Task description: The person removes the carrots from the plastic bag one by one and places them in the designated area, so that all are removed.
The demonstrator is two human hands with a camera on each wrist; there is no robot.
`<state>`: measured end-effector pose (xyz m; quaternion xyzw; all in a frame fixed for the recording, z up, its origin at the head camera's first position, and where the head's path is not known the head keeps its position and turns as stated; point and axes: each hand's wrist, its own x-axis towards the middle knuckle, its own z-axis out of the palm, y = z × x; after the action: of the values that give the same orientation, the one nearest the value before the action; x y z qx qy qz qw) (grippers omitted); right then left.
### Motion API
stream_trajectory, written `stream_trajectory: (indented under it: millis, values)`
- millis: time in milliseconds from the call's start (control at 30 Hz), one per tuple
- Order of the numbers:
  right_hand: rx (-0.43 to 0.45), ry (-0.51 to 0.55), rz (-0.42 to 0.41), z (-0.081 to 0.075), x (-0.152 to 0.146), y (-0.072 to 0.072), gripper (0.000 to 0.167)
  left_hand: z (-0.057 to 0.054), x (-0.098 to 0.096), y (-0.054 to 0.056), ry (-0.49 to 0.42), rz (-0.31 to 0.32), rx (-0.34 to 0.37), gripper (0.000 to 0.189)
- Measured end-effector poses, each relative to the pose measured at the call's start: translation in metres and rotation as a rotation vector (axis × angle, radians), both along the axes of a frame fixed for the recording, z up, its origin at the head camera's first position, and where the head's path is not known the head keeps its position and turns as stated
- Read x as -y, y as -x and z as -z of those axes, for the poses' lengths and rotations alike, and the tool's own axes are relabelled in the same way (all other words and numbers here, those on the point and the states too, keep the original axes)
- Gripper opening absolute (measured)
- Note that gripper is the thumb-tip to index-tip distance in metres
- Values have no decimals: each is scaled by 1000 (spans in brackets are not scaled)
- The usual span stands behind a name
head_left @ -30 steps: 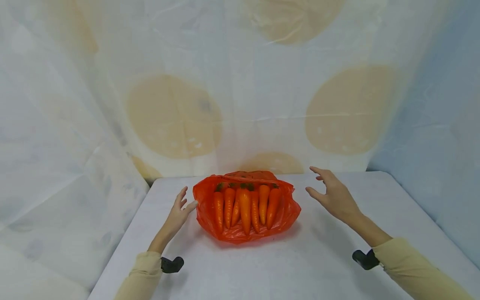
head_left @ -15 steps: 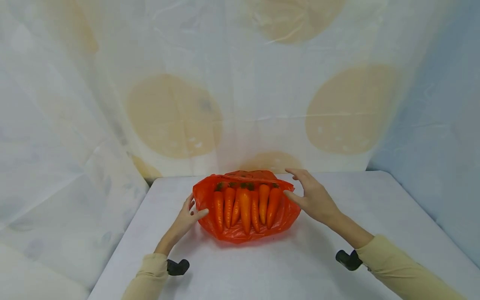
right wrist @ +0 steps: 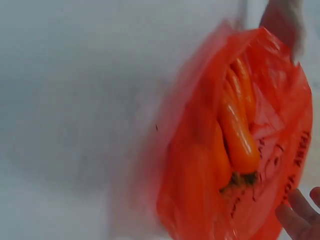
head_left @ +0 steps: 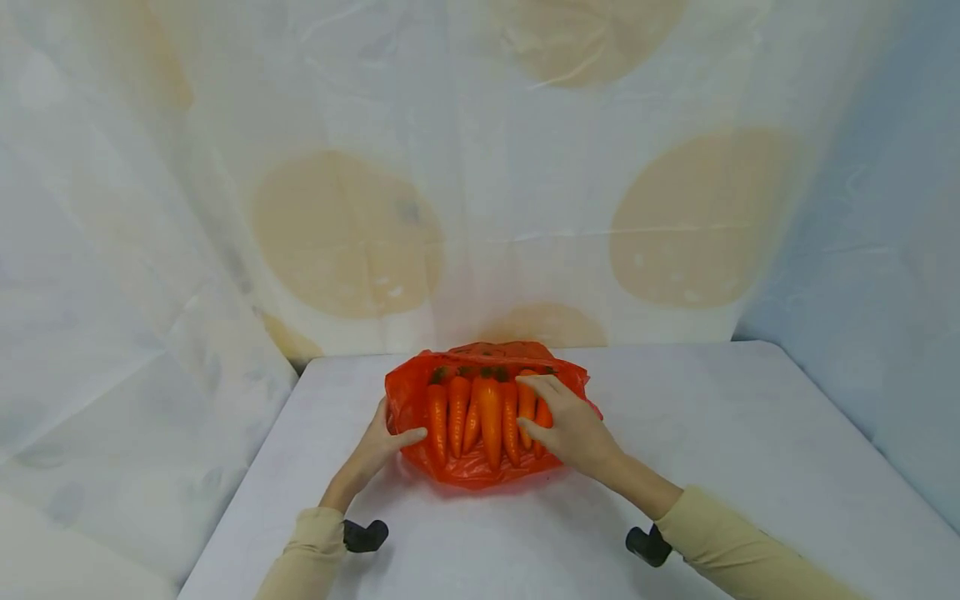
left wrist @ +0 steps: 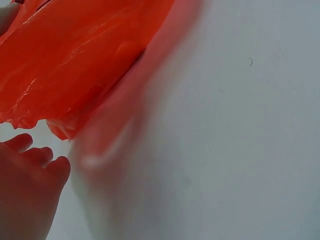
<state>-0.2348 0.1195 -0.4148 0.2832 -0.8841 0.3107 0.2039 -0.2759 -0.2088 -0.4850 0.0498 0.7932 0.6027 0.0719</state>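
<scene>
Seven carrots (head_left: 491, 421) show in the red bag (head_left: 407, 392) between the hands. The left hand (head_left: 375, 450) flanks it; the right hand (head_left: 577, 429) is over the carrots, both apparently relaxed, gripping nothing. Slack plastic could slide or collapse under a careless push, spilling carrots. Only the left wrist view reveals a gap between left fingers (left wrist: 59, 170) and bag.

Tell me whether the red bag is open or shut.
Open: the red bag gapes at its mouth, and the carrots inside show uncovered in the head view.
</scene>
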Motion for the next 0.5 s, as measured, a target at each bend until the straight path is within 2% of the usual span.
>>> stream_trajectory:
  millis: [100,267,367,500]
  values:
    - [79,-6,-1,10,12,-2,59,3,-2,0,-48,1,-5,89]
    - [307,45,48,18,33,1,62,6,-3,-1,-87,-13,-10,88]
    - [416,85,89,22,45,4,64,10,-4,-2,-103,-26,-16,86]
    - [474,107,158,30,56,9,68,15,-4,-5,-132,-12,-17,84]
